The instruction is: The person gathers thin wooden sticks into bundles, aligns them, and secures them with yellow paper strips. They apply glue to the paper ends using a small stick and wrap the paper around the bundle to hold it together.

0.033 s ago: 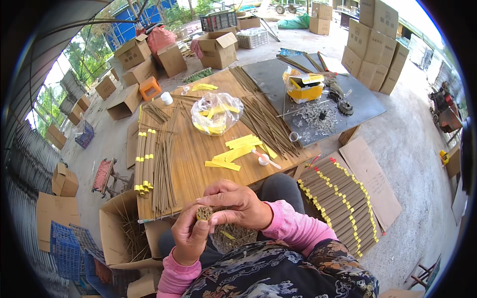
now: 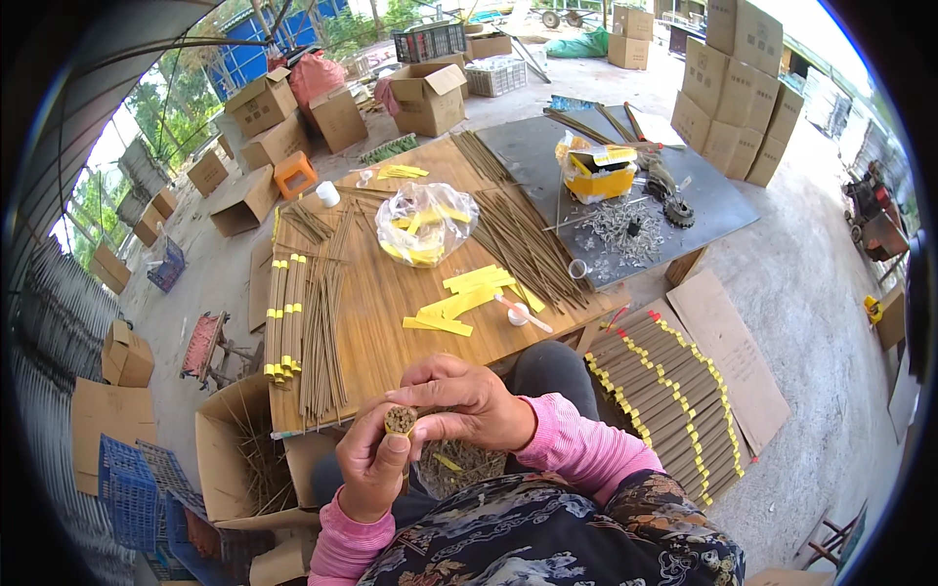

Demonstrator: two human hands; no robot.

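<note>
"What had moved since the earlier frame?"

"Very little. The bundle of brown sticks (image 2: 400,418) had tipped slightly, so its round end faced a little differently and more of the yellow band (image 2: 400,431) below it showed. Both hands had kept nearly the same places, and the things on the wooden table (image 2: 376,313) looked unchanged."

"Where was the bundle?"

"In front of the person's body, just beyond the near edge of the table, with its cut end turned up toward the viewer."

"And the left hand?"

"The left hand (image 2: 373,457) rose from a pink sleeve (image 2: 352,532), its fingers curled behind the bundle and its thumb pressed upright against the front. They were clamped on it."

"The right hand?"

"The right hand (image 2: 464,398) came in from the right, wrist bent, back of the hand up. Its fingers stretched over the top, close together, and its thumb met the bundle's right side, so it gripped the bundle too. Beyond them, yellow strips (image 2: 467,293) lay on the table."
</note>
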